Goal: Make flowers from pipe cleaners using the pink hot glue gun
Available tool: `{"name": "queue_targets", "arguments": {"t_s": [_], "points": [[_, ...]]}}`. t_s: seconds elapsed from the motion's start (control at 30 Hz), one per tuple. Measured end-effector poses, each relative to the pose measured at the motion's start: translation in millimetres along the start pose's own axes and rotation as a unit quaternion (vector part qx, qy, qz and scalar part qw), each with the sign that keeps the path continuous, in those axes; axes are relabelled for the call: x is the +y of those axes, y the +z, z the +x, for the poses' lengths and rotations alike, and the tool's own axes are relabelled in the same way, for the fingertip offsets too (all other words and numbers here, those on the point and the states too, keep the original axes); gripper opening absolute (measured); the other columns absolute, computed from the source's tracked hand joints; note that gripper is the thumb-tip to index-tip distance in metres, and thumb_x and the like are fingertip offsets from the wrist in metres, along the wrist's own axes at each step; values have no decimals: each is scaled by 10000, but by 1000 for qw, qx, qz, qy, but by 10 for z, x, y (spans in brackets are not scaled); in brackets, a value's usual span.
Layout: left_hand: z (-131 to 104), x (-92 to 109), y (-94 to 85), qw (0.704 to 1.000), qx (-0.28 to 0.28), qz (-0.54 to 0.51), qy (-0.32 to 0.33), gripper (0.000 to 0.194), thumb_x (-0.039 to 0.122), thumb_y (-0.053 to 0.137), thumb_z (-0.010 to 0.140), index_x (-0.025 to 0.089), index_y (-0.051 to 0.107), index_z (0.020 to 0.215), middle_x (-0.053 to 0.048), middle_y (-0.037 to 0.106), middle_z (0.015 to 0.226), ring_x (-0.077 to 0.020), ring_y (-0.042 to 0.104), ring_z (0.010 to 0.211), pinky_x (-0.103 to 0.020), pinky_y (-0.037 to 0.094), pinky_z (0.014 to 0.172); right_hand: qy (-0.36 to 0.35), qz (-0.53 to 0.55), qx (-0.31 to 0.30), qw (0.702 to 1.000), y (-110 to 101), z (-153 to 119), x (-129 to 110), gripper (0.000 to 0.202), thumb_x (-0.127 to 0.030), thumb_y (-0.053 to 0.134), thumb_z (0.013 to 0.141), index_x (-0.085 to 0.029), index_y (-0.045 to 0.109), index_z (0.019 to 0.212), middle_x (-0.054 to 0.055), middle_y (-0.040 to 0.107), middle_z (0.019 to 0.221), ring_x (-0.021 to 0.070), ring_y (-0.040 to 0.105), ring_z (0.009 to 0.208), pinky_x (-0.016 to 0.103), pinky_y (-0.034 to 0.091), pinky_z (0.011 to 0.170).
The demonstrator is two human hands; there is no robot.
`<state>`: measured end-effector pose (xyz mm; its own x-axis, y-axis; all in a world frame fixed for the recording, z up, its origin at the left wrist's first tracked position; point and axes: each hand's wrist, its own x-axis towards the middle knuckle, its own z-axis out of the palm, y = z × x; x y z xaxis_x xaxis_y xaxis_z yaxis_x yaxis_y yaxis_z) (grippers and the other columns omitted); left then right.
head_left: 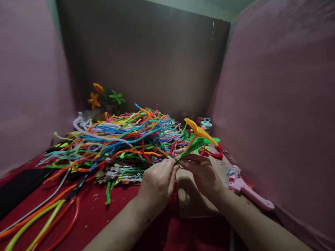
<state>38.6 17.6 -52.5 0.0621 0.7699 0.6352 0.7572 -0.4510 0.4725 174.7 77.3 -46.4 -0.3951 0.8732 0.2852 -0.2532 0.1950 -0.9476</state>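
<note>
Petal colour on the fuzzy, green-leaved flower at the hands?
Yellow-orange petals, seen best in the head view, the only one.

A craft workspace; heaped pipe cleaners and a glue gun show it

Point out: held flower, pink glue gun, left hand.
Held flower (200, 132): head view, on its yellow-orange petals.
Pink glue gun (248, 193): head view, on its handle.
Left hand (158, 177): head view, back of the hand.
</note>
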Motion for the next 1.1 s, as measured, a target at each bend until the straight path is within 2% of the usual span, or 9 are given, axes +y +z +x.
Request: {"name": "queue_targets", "arguments": {"t_s": [0.13, 0.23, 0.33, 0.43, 0.7, 0.8, 0.87, 0.93, 1.1], "points": [[-14, -11, 4, 999, -28, 12, -24, 194, 191, 375, 864, 177, 556, 795, -49, 588, 690, -162, 559, 631, -270, 399, 617, -18, -72, 8, 997, 12, -19, -24, 81, -268, 675, 704, -268, 750, 736, 13, 683, 711, 210, 585, 795, 386, 431, 823], [43, 62, -57, 981, -56, -141, -121, 221, 230, 391, 863, 191, 511, 681, 21, 503, 543, -106, 481, 466, -224, 361, 501, -19, -47, -8, 999, 24, -13, -33, 91, -269, 680, 702, -274, 747, 763, 11, 678, 775, 201, 575, 823, 368, 432, 822], [106, 127, -114, 915, -82, -332, -211, 257, 278, 443, 840, 183, 483, 604, 51, 467, 465, -77, 440, 382, -198, 342, 436, -5, 35, -56, 998, 38, -6, -44, 161, -253, 665, 712, -258, 738, 856, 15, 679, 832, 186, 575, 821, 348, 432, 826], [121, 124, -116, 851, -98, -453, -248, 250, 310, 509, 810, 164, 520, 607, 55, 476, 439, -60, 421, 347, -182, 319, 398, 17, 79, -68, 994, 42, -6, -59, 178, -248, 670, 704, -257, 739, 867, 14, 688, 778, 182, 580, 790, 342, 437, 822], [70, 40, -86, 692, -174, -627, -314, 189, 294, 602, 765, 127, 591, 677, 50, 475, 410, -23, 353, 288, -149, 253, 335, 21, 84, -106, 991, 15, 5, -65, 160, -267, 710, 679, -270, 742, 836, 21, 706, 861, 202, 602, 851, 391, 422, 872], [86, 36, -133, 655, -222, -653, -309, 195, 271, 584, 785, 117, 584, 664, 50, 462, 411, -14, 336, 286, -149, 265, 346, 10, 90, -108, 990, 20, -3, -46, 106, -256, 703, 691, -280, 742, 786, 13, 702, 900, 190, 607, 832, 386, 430, 850], [102, 42, -153, 658, -233, -647, -307, 200, 279, 562, 800, 120, 581, 681, 51, 464, 426, -15, 340, 289, -153, 270, 351, 7, 104, -98, 990, 31, -7, -38, 76, -244, 702, 689, -272, 741, 747, 9, 697, 913, 183, 604, 824, 379, 428, 852], [115, 62, -155, 695, -219, -615, -300, 216, 305, 527, 818, 128, 580, 705, 43, 484, 456, -28, 368, 305, -161, 280, 358, 6, 115, -74, 991, 46, -5, -39, 59, -224, 708, 673, -262, 736, 710, 5, 697, 883, 178, 599, 811, 370, 425, 850], [97, 142, -116, 904, -77, -353, -226, 202, 294, 513, 807, 161, 544, 658, 24, 524, 544, -82, 482, 462, -202, 374, 481, 23, 112, -20, 993, 82, 3, -59, 108, -216, 726, 640, -250, 729, 742, -6, 698, 736, 179, 599, 745, 372, 428, 811]]}}
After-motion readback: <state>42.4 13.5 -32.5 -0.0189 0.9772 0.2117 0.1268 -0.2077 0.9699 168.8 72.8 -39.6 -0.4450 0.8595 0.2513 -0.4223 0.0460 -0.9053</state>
